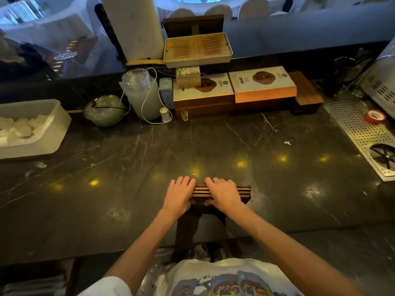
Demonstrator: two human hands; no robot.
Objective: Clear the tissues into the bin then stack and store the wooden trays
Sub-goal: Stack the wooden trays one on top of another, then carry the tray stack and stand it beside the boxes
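The trays (pixel 222 191) are gripped from both sides near the counter's (pixel 149 146) front edge: the left hand (pixel 179 194) is curled over their left end, fingers (pixel 185 182) draped across the top and thumb tucked below, and the right hand (pixel 224 192) is closed likewise over the middle. The stack is seen edge-on as dark wood with pale stripes, apparently three or four thin slabs, though the count cannot be told for sure. The counter is dark polished marble, veined white, with yellow lights mirrored in it. A white tub (pixel 53 133) of crumpled tissues (pixel 19 129) is set at far left.
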